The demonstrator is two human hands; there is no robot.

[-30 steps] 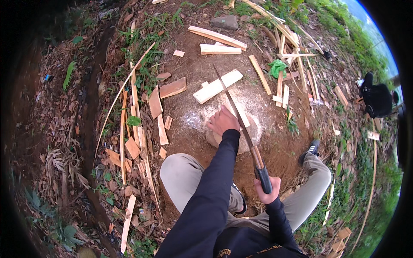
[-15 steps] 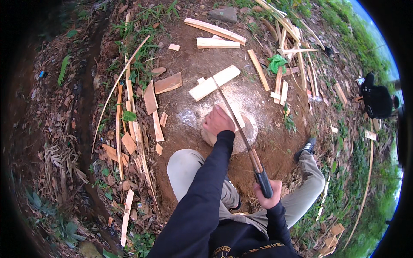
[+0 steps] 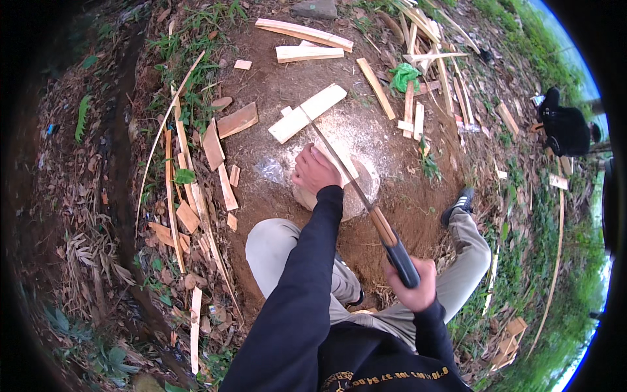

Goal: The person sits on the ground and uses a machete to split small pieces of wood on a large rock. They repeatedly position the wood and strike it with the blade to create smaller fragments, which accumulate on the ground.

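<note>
Lettering 1st: yellow print on chest of black top, partly legible, w/ a yellow emblem beside it. Dark shoe on R has pale stripes.

Containers: green plastic bag crumpled by the wood pile, upper R; contents can't be told. Clear plastic, also crumpled, lies L of stump; can't tell if it's a bag. Black bag-like item far R, inside hidden.

R hand: fingers clenched round black end of handle on saw. Saw runs diag. across stump, its far end overlapping pale board in view; contact unclear.

L hand: fingers bent, at L side of blade, on or just beside pale wood strip atop stump; can't tell if gripping or only pressing. Sawdust around. 2 long pcs, upper planks & short plank, lie beyond.
</note>
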